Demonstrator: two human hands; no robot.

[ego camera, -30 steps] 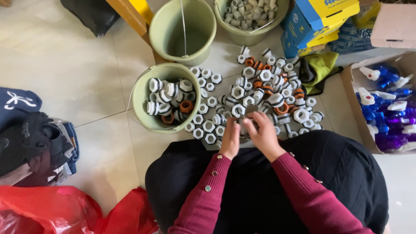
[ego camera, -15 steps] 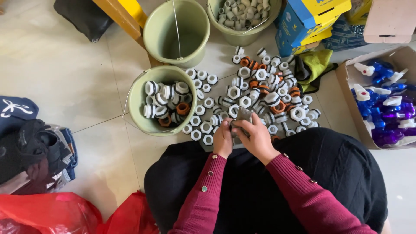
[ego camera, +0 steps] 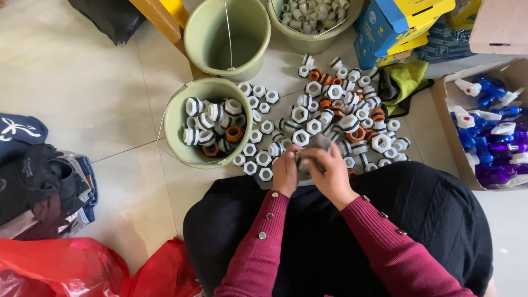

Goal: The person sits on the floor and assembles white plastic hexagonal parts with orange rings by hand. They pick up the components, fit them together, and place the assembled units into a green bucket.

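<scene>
While both the left hand (ego camera: 286,171) and right hand (ego camera: 333,175) clasp a grey fitting (ego camera: 312,151), white nuts (ego camera: 308,118) crowd the floor ahead.

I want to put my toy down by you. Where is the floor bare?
Bare tile floor lies left of the green plastic bucket of fittings, above the dark clothes pile. Crowded: white and orange hexagonal fittings fill the floor before both hands.

We see a pale tiled floor (ego camera: 82,82) in soft even light, with a wooden leg (ego camera: 159,25) of yellow furniture at the top, cardboard boxes (ego camera: 440,104) to one side and red plastic bags (ego camera: 60,267) in a corner.
</scene>
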